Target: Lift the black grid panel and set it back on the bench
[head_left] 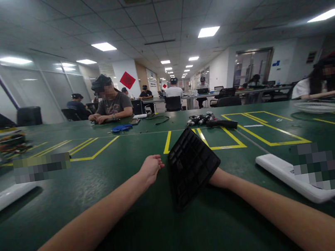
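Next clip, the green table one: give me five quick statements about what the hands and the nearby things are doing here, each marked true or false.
1. The right hand holds a black gridded panel tilted up off the table. True; the hand itself is hidden behind it.
2. The left hand grips the panel too. False; it lies beside the panel, apart from it, holding nothing.
3. A white strip lies on the table to the right of the panel. True.
4. The green table is marked with red lines. False; the lines are yellow.
5. Nobody sits across the table. False; a seated person rests both arms on it.
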Demonstrator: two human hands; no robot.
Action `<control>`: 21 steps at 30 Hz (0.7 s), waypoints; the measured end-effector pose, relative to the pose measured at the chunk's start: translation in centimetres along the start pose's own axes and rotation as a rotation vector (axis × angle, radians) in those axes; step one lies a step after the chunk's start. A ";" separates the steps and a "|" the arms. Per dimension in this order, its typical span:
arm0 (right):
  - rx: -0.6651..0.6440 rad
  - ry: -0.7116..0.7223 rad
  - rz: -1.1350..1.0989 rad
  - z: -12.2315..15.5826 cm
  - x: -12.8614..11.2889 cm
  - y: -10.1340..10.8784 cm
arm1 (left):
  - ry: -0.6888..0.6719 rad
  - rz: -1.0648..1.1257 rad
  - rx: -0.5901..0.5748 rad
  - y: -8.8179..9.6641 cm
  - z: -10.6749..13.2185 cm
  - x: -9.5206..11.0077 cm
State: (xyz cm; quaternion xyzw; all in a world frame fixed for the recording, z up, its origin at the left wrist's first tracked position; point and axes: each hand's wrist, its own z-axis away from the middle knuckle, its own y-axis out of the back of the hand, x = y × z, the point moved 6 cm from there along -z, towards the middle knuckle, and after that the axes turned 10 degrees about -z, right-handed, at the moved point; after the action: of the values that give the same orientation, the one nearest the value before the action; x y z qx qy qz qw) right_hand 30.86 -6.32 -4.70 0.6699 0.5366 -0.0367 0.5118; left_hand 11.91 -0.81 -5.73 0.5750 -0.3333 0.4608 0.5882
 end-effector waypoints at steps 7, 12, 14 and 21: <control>0.051 0.059 -0.007 -0.2 0.6 0.0 | -0.051 0.116 -0.236 -1.0 0.4 0.7; 0.009 0.076 -0.052 -0.3 0.1 -0.2 | -0.081 0.131 -0.553 -2.7 2.1 1.2; -0.014 0.058 -0.070 -0.3 -0.3 -0.1 | -0.084 0.154 -0.628 -3.0 2.6 1.4; -0.022 0.045 -0.083 -0.3 -1.0 0.2 | -0.155 0.109 -0.682 -3.2 3.0 1.7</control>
State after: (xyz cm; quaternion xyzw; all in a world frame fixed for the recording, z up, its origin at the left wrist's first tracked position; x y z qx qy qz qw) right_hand 30.44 -6.78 -3.86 0.6421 0.5756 -0.0366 0.5050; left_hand 15.86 -3.25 -4.97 0.3599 -0.5419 0.3089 0.6938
